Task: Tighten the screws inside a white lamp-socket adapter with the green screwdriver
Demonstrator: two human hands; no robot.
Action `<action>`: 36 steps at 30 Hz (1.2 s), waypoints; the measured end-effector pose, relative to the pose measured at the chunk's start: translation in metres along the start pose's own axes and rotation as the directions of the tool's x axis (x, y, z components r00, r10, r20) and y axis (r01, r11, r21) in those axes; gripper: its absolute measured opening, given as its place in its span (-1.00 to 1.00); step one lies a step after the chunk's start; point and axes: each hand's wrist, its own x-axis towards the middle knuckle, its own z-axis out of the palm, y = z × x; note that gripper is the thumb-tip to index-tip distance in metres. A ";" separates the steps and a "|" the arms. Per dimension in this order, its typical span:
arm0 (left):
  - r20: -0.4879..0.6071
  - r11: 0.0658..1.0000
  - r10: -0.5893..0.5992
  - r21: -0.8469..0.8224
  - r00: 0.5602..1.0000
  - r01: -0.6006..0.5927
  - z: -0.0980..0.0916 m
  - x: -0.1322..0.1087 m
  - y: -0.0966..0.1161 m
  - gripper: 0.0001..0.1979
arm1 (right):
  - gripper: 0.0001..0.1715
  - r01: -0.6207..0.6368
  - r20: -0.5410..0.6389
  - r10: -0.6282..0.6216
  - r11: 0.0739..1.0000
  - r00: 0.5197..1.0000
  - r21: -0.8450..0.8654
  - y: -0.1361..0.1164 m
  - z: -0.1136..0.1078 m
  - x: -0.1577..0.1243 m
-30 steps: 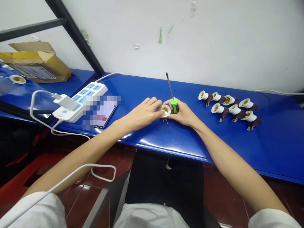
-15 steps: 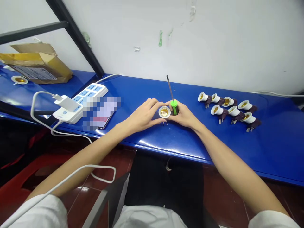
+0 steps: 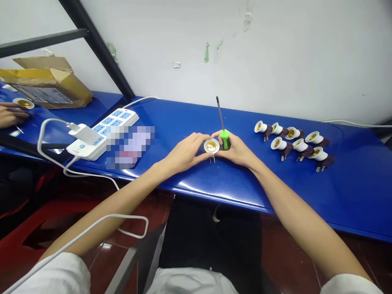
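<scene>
Near blue table's front edge (image 3: pixel 223 199), pinching socket (image 3: pixel 211 146) with left hand (image 3: pixel 186 153), clasping screwdriver (image 3: pixel 225 140) in right hand (image 3: pixel 235 150), apart from grouped sockets (image 3: pixel 278 143).

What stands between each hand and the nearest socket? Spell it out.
Nothing visible separates the left hand from the socket, which it holds. The screwdriver's green handle, in the right hand, stands between that palm and the socket.

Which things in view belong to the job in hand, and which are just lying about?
Likely the job's:
lamp socket between left hand and right hand
screwdriver in right hand
seven similar sockets

Apparently just lying about:
phone
power strip
charger
cardboard box
</scene>
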 end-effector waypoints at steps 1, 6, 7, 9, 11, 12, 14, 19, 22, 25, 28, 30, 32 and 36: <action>0.000 1.000 -0.005 0.002 1.000 0.005 0.000 0.000 0.000 -0.54 | -0.47 -0.003 0.003 0.003 1.000 1.000 -0.001 0.001 0.000 0.000; 0.023 0.999 -0.049 -0.011 0.999 0.049 0.000 0.001 0.003 -0.54 | -0.50 -0.008 0.014 0.008 1.000 1.000 0.007 0.001 0.000 0.000; 0.024 0.998 -0.055 -0.016 0.998 0.055 -0.001 0.001 0.003 -0.54 | -0.50 -0.010 0.017 0.010 1.000 1.000 0.011 0.000 0.000 0.000; 0.023 0.998 -0.063 -0.025 0.998 0.064 -0.001 0.001 0.003 -0.54 | -0.50 -0.015 0.025 0.014 1.000 1.000 0.017 -0.002 0.000 0.001; 0.018 0.997 -0.064 -0.032 0.998 0.065 -0.001 0.001 0.002 -0.55 | -0.47 -0.022 0.032 0.022 0.999 0.999 0.024 -0.004 0.000 0.001; 0.017 0.997 -0.064 -0.035 0.998 0.064 0.000 0.000 0.001 -0.54 | -0.46 -0.029 0.038 0.028 0.999 0.999 0.026 -0.005 0.000 0.001; 0.009 0.997 -0.067 -0.035 0.998 0.068 0.002 0.000 -0.002 -0.53 | -0.42 -0.050 0.051 0.048 0.998 0.998 0.033 -0.006 -0.001 0.001; 0.010 0.994 -0.101 -0.031 0.995 0.101 0.003 0.000 -0.005 -0.50 | -0.36 -0.124 0.101 0.116 0.989 0.988 0.077 -0.012 -0.015 -0.002; 0.029 0.993 -0.117 -0.028 0.993 0.117 -0.003 0.001 -0.002 -0.48 | -0.36 -0.152 0.078 0.146 0.985 0.986 0.080 -0.015 -0.036 -0.004; 0.019 0.990 -0.136 -0.038 0.990 0.137 -0.012 0.003 -0.001 -0.43 | -0.44 -0.140 -0.106 0.147 0.988 0.983 0.069 -0.018 -0.068 -0.008; -0.026 0.984 -0.171 -0.050 0.985 0.170 -0.019 0.007 -0.001 -0.41 | -0.46 -0.163 -0.358 0.174 0.985 0.918 0.060 -0.016 -0.105 -0.016; -0.070 0.984 -0.172 -0.046 0.983 0.170 -0.023 0.011 -0.002 -0.41 | -0.49 -0.161 -0.492 0.174 0.985 0.853 0.069 -0.012 -0.127 -0.023; -0.110 0.987 -0.160 -0.038 0.981 0.157 -0.027 0.018 -0.003 -0.41 | -0.49 -0.133 -0.594 0.151 0.988 0.790 0.075 -0.007 -0.141 -0.028; -0.113 0.986 -0.167 -0.034 0.980 0.164 -0.033 0.049 -0.012 -0.54 | -0.46 -0.125 -0.668 0.169 0.986 0.725 0.113 0.005 -0.145 -0.027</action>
